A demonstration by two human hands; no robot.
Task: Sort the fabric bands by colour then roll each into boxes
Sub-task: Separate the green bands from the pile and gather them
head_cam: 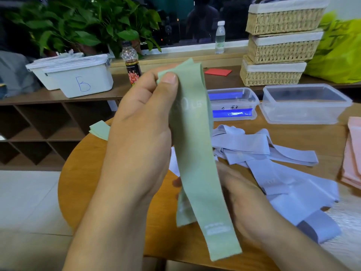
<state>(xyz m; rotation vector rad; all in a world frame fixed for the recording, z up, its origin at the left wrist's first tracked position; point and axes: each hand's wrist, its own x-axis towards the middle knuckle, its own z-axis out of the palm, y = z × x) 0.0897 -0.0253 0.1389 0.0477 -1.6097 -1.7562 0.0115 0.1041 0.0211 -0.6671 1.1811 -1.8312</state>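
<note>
My left hand (144, 122) pinches the top of a light green fabric band (197, 165) between thumb and fingers and holds it up over the round wooden table (93, 173). The band hangs down towards me. My right hand (240, 194) holds the band lower down from behind, its fingers mostly hidden by the fabric. More green bands (99, 130) lie at the table's left edge. A heap of lilac bands (263, 153) lies to the right. Pink bands (351, 153) are stacked at the far right edge.
Two clear plastic boxes stand at the back of the table: one (232, 103) with something blue inside, one (304, 104) larger. Behind are a shelf with white lidded bins (78, 75), a dark bottle (132, 65), stacked wicker baskets (279, 47) and a plant (88, 22).
</note>
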